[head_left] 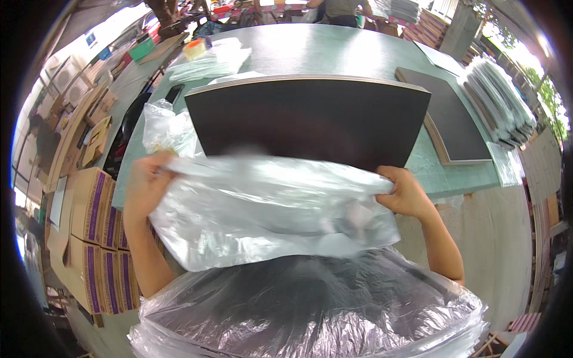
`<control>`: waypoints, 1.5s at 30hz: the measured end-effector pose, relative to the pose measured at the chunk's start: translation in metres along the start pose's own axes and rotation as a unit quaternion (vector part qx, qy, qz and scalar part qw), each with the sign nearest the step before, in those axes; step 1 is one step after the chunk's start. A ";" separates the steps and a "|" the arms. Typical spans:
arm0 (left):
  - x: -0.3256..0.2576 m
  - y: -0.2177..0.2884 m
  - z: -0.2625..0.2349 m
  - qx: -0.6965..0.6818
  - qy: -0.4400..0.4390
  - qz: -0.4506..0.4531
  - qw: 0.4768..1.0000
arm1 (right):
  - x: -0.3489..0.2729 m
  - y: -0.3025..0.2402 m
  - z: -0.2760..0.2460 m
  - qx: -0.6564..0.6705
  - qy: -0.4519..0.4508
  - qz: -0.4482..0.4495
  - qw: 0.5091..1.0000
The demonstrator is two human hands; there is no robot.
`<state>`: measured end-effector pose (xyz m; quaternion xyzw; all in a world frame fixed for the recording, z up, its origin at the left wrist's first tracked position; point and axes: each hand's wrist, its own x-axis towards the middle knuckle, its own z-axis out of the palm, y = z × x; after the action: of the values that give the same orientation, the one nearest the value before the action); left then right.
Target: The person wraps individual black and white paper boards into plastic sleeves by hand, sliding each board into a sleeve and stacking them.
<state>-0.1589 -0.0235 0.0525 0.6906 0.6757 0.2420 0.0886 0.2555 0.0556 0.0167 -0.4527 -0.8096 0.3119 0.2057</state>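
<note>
My left hand (149,184) is smeared, its fingers hard to separate where they grip the clear plastic bag (268,212). The bag's upper edge is blurred too, and it covers the lower edge of the black panel (310,116) and part of the counter (352,51). My view's bottom edge cuts off the plastic sheeting (310,298) against me; its top edge crops a person (341,8) beyond the counter, head unseen.
</note>
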 end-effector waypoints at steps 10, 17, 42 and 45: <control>0.023 0.091 0.106 -0.193 -0.145 0.142 0.960 | 0.023 -0.025 0.063 0.371 -0.110 -0.055 0.920; 0.037 0.077 0.092 -0.145 0.005 0.220 0.965 | 0.016 0.002 0.049 0.396 -0.327 0.087 0.854; -0.016 0.082 0.127 -0.325 -0.228 0.041 0.917 | 0.035 0.012 0.119 0.518 -0.276 0.171 0.791; -0.006 0.098 0.135 -0.345 -0.255 0.022 0.903 | 0.037 -0.001 0.140 0.555 -0.212 0.182 0.784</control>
<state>-0.0106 -0.0087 -0.0218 0.6696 0.4888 0.2779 0.4854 0.1503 0.0422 -0.0817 -0.3221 -0.4230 0.8267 0.1843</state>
